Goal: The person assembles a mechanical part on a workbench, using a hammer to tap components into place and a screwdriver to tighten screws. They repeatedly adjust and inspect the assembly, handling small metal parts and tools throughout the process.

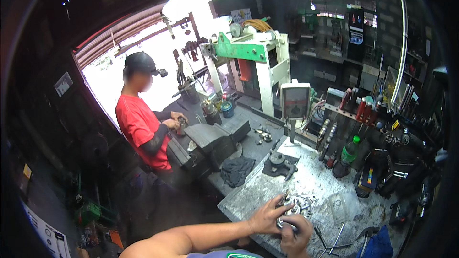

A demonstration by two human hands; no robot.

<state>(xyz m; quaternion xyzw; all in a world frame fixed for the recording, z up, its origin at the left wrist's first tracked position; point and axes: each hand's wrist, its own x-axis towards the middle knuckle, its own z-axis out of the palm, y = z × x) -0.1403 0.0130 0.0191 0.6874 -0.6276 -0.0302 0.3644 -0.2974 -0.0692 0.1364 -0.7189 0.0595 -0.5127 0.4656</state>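
Note:
Over the near part of the metal-topped bench (244, 195), my left hand (264, 217) is closed on the side of a silvery metal machine part (297, 207) with round openings and a toothed-looking edge. My right hand (295, 234) is curled against the near side of that same part, fingers bent and thumb pressed in. Between the hands the part is mostly covered, so any small piece or tool in the fingers cannot be made out. Just beyond lies a dark round mechanical assembly (277, 158) on a black cloth.
Right of my hands are a four-way wrench (332, 246), a clear plastic tray (345, 206) and a blue cloth (378, 243). A green-capped bottle (350, 151) stands beside racked screwdrivers (364, 110). Farther left, a co-worker in red (142, 122) handles a part by a large vise (210, 141).

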